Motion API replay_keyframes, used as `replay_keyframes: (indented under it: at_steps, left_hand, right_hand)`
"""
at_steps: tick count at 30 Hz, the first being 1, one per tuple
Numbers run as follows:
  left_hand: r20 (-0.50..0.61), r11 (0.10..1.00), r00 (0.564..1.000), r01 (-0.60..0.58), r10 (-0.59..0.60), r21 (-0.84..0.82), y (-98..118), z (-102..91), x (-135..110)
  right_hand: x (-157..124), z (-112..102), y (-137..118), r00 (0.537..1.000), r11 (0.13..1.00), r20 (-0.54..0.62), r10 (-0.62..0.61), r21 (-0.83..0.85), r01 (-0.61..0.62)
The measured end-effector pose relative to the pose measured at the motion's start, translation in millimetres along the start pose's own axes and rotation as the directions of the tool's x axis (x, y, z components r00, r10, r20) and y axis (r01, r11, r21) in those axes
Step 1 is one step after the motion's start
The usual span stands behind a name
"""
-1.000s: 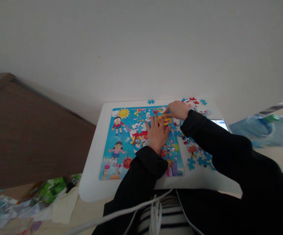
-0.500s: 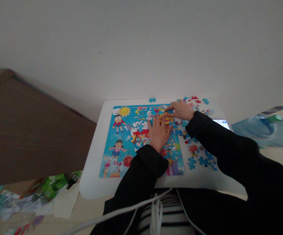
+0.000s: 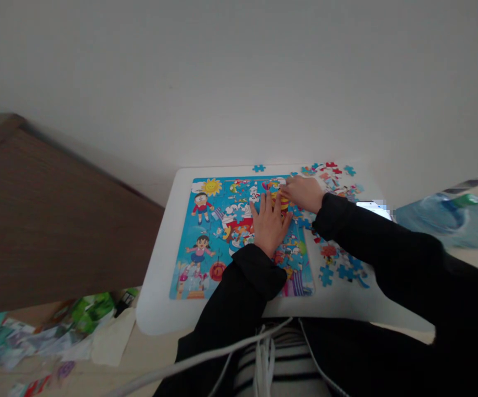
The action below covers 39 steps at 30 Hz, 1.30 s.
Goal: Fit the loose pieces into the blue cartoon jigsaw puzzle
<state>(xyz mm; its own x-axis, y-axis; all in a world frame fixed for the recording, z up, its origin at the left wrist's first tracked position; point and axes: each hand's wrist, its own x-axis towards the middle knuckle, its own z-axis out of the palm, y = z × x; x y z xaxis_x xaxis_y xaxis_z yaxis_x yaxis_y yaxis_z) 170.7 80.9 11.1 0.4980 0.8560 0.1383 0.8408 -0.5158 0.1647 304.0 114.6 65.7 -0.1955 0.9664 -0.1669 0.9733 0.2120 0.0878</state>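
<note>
A blue cartoon jigsaw puzzle (image 3: 183,231) lies on a white table, its picture partly filled in. My left hand (image 3: 269,226) rests flat over the middle of it, fingers spread. At the upper right of the puzzle, the fingers of my right hand (image 3: 300,191) are bent and pressed together against a puzzle piece, beside the yellow-clad figure (image 3: 285,204). My fingers mostly cover that piece. Loose puzzle pieces (image 3: 345,272) lie to the right, some of them under my right forearm.
The white table (image 3: 156,289) stands against a plain wall (image 3: 239,82). A lit phone (image 3: 373,208) lies by its right edge. Clear plastic bottles (image 3: 449,218) are beyond that edge. A brown wooden panel (image 3: 65,220) stands at left. A white cord (image 3: 197,361) crosses my lap.
The fingers of my right hand have drawn together and press down at the puzzle's upper right, where thumb and index were apart before. My left hand stays in place on the puzzle.
</note>
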Motion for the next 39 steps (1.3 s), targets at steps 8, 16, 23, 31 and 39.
replay_keyframes:
  at_steps: [8,16,23,31,39]
  left_hand:
    - [-0.009,1.000,1.000,0.015,-0.015,-0.003,2,-1.2,-1]
    - [-0.015,1.000,1.000,0.023,-0.023,0.003,2,-1.4,-1]
    - [-0.017,1.000,0.999,0.030,-0.030,-0.002,3,-1.9,-1]
    - [-0.035,0.992,0.998,0.044,-0.048,-0.115,-7,-11.3,7]
    - [-0.028,0.991,0.999,0.015,-0.018,-0.132,-12,-12.3,7]
  right_hand:
    - [-4,-3,1,0.999,0.999,-0.032,0.044,-0.021,-0.045]
    - [37,-6,21,0.984,0.985,-0.048,-0.169,0.036,0.171]
    - [49,-4,23,0.952,0.949,-0.029,-0.304,0.081,0.306]
    - [60,-5,22,0.949,0.946,0.021,-0.316,0.078,0.313]
    - [51,-14,32,0.976,0.941,-0.063,-0.208,0.259,0.218]
